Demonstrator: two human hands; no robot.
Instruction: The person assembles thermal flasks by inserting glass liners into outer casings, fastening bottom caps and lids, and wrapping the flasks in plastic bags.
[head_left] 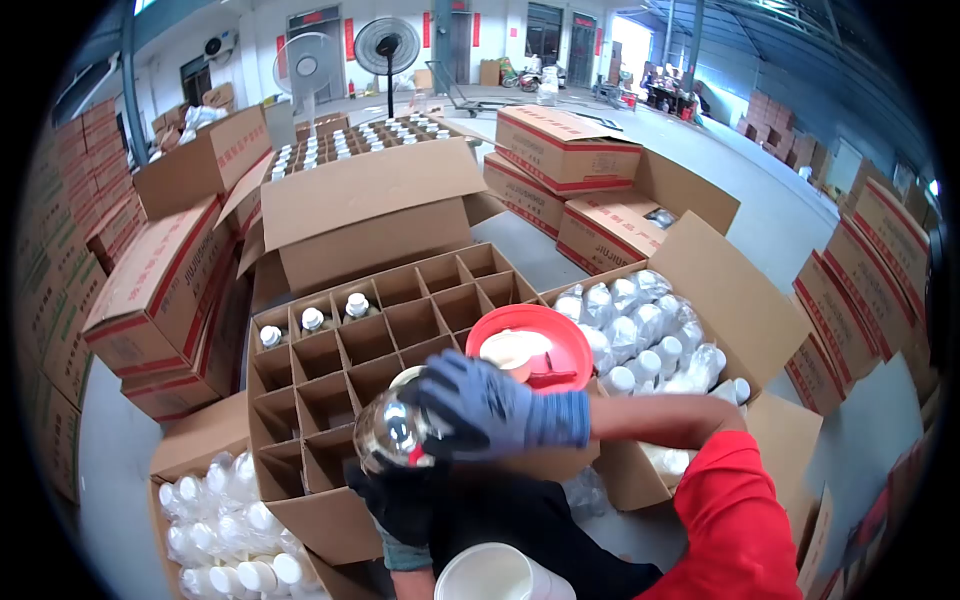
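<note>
A shiny, rounded glass bottle (388, 432) is held low over the near edge of a divided carton (322, 525). My right hand (475, 400), in a grey-blue glove with a dark palm, wraps over its upper right side. Beneath it, my left hand (395, 500) in a dark glove supports the bottle; its fingers are mostly hidden. Something pale shows at the bottle's top, partly behind the right glove. Three bottles with white caps (312, 319) stand in the carton's far left compartments. Beside my right wrist, a red basin (575, 345) holds a pale round container (505, 352).
An open carton of bagged, white-capped bottles (645, 315) stands to the right, another (235, 520) at lower left. A white bucket (490, 575) is close in front of me. Stacked cartons (165, 285) and two standing fans (388, 48) are farther off.
</note>
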